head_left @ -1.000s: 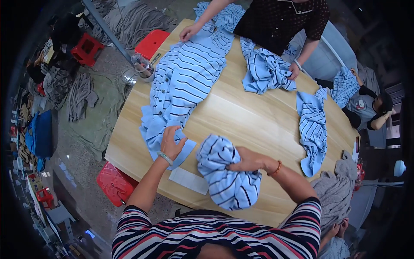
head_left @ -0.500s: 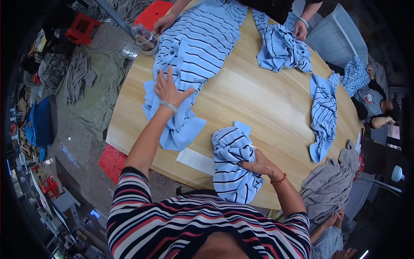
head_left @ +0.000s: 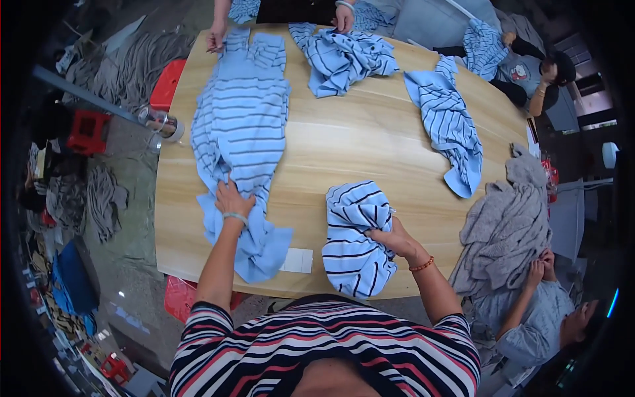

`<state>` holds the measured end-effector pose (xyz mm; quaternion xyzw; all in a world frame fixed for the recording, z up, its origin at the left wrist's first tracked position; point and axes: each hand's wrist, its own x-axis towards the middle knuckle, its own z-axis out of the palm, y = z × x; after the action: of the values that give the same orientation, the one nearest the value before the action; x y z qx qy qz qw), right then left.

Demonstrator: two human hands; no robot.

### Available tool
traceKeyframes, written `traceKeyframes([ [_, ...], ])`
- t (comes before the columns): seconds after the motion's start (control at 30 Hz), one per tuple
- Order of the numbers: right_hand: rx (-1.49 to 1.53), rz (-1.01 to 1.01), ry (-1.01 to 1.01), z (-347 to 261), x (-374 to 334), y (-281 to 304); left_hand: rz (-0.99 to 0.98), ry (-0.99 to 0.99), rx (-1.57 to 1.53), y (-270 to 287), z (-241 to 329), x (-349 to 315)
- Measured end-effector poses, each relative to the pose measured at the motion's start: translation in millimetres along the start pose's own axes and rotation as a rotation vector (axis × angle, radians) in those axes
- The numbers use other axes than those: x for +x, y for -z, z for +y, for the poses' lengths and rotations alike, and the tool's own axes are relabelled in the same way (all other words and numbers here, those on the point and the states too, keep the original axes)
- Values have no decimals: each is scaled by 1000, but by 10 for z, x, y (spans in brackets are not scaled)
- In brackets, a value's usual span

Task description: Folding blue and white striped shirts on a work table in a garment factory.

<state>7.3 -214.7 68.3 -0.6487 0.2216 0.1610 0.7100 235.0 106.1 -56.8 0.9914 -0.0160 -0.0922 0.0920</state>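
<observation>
A long light-blue garment with dark stripes (head_left: 245, 126) stretches lengthwise over the left of the wooden table (head_left: 317, 142). My left hand (head_left: 233, 200) rests on its near part, thumb apart from the fingers; fabric hides some fingertips. Plain blue edges of the garment spread out below my wrist. A bunched striped shirt (head_left: 354, 258) lies in front of me near the table edge. My right hand (head_left: 395, 239) grips its right side, thumb on top and the other fingers partly hidden in the folds.
Across the table a co-worker's hand (head_left: 215, 38) is at the garment's far end, another (head_left: 344, 16) near a crumpled striped shirt (head_left: 344, 59). A striped piece (head_left: 444, 122) and grey cloth (head_left: 503, 231) lie to the right. A clear bottle (head_left: 162, 124) stands at the left edge.
The view has shifted. The long garment now lies more stretched toward the far side, and my left hand has moved nearer me along it. My right hand keeps its hold on the bunched shirt.
</observation>
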Motion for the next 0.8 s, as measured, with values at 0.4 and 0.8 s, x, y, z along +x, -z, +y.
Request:
traceKeyframes([
  [0.4,261,387,23,366,-681,1148,-212,-590,102,-55,-189,-1835],
  [0.8,323,384,102,294,-945,1501,-537,-1580,322,228,-305,-1319],
])
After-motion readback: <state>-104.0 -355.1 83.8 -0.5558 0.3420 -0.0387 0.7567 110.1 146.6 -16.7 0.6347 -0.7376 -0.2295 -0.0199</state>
